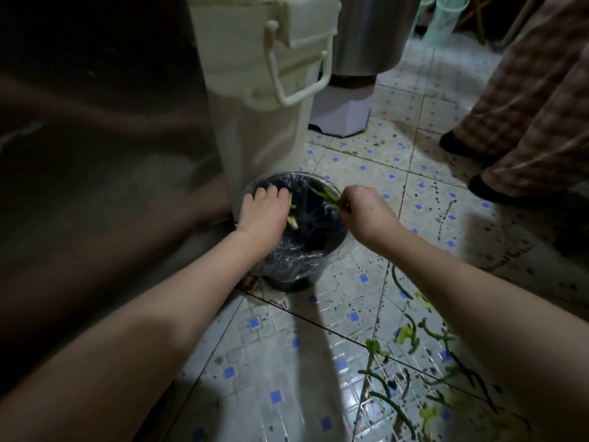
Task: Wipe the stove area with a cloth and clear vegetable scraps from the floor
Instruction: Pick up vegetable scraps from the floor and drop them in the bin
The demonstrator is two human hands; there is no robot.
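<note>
A small dark bin [288, 275] lined with a clear plastic bag stands on the tiled floor. Both my hands are over its mouth. My left hand [263, 213] rests palm down at the bin's left rim with pale green scraps [292, 222] under its fingers. My right hand [366, 212] is closed on green vegetable stems [328, 194] that hang over the bin's right side. Several more green stems and leaves [424, 355] lie scattered on the floor at the lower right. No cloth or stove is in view.
A tall cream plastic container [264, 90] with a handle stands just behind the bin. A steel drum [366, 36] on a pale base sits further back. Another person's legs in checked trousers [526, 122] stand at the right. Dark cabinet face fills the left.
</note>
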